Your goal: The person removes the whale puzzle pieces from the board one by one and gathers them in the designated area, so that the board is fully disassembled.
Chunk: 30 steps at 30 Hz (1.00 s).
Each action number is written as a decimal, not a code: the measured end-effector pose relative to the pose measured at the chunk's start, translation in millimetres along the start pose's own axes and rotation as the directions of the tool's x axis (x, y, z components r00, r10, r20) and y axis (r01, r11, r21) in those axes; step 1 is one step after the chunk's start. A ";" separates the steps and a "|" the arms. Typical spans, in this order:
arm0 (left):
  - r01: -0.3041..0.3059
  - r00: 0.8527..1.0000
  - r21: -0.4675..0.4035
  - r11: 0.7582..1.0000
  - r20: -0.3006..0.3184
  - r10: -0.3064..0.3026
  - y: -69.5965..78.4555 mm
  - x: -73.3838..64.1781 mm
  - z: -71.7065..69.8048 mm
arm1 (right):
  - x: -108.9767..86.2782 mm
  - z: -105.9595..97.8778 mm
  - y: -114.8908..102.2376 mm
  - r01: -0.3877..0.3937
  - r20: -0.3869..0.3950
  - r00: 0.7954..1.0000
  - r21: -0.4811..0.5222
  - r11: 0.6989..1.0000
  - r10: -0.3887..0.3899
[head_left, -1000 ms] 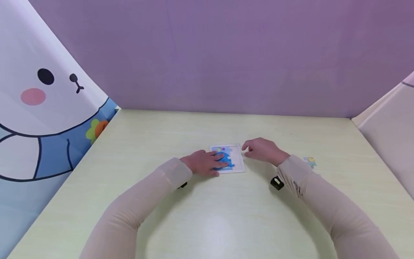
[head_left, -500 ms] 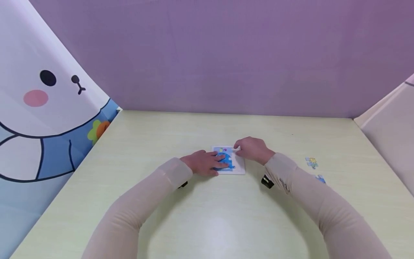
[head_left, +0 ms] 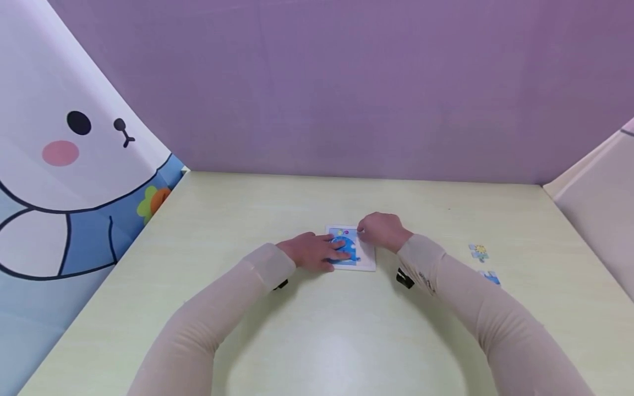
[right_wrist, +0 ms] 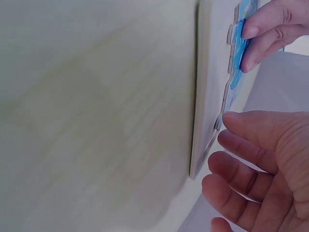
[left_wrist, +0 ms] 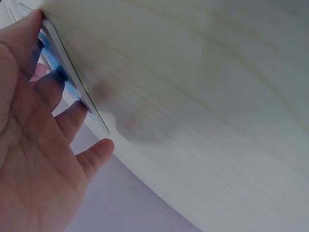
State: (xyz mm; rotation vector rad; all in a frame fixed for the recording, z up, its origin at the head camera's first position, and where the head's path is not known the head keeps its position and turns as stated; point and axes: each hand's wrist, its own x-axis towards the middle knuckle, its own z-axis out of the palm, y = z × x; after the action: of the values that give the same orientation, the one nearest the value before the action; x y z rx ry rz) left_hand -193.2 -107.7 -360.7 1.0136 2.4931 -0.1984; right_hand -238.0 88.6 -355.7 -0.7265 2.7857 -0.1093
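While the left hand (head_left: 313, 251) lies spread on the puzzle board (head_left: 366, 263), the right hand (head_left: 383, 231) bends to its far right part

As the board rests flat on the table (head_left: 317, 330) between both hands, its left portion sits beneath the left hand's straight fingers, which grasp nothing; the thumb is by the near left corner. Joined blue pieces (head_left: 352, 251) fill that left portion, and the white right portion shows bare. The right hand, fingers curled, has thumb and forefinger at the pieces' right edge; whether it pinches a piece I cannot tell. Well to the right lie a sun piece (head_left: 479, 252) and, nearer, a blue-and-white piece (head_left: 490, 276) just beside the right sleeve (head_left: 475, 302).
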 end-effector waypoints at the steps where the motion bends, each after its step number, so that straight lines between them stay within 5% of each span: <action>1: 0.000 1.000 0.001 1.000 -0.002 0.000 0.1 0.1 0.2 | 0.2 0.4 -0.4 0.003 0.000 1.000 -0.001 1.000 -0.003; 9: -0.018 1.000 -0.005 1.000 -0.012 0.018 0.6 0.5 0.8 | 2.5 3.4 -2.2 0.003 0.007 1.000 0.000 1.000 -0.003; 19: -0.025 1.000 -0.004 1.000 -0.005 0.025 -1.1 -1.7 -1.2 | 6.8 6.6 -0.5 -0.100 0.045 0.995 0.229 0.968 0.093; 30: -0.008 1.000 -0.021 1.000 0.006 0.008 0.8 -2.1 -2.1 | 4.4 5.9 -2.3 -0.117 0.017 0.993 0.246 0.962 0.116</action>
State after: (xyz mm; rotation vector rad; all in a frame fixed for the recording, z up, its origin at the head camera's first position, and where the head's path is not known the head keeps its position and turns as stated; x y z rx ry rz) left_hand -192.0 -107.8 -357.8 1.0128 2.4801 -0.1731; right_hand -239.0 84.5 -362.1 -0.4998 2.7360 -0.4231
